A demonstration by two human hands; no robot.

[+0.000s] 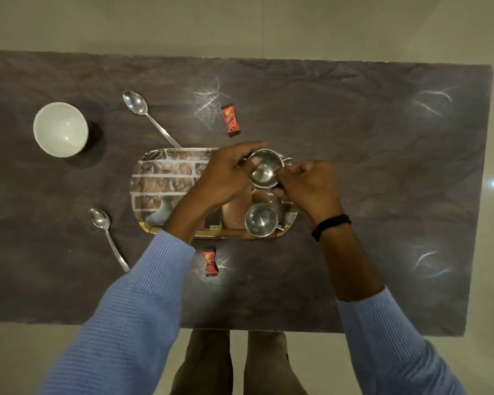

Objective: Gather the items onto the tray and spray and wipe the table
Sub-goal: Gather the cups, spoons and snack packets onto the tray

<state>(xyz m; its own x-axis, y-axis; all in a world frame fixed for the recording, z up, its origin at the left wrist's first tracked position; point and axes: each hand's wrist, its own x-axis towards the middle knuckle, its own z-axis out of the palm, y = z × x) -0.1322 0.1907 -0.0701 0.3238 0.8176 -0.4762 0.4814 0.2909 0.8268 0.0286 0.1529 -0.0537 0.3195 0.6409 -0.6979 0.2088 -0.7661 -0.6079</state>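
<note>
A brick-patterned tray lies mid-table. Over its far right corner my left hand and my right hand both grip a small steel cup by its rim. A second steel cup stands on the tray's near right corner. Off the tray lie a long spoon at the back, a shorter spoon at the front left, a white bowl at the far left, and two red sachets, one behind the tray and one in front of it.
The dark stone-look table has white smears at the back middle and along the right side. Its near edge is just in front of my legs. Pale floor surrounds the table.
</note>
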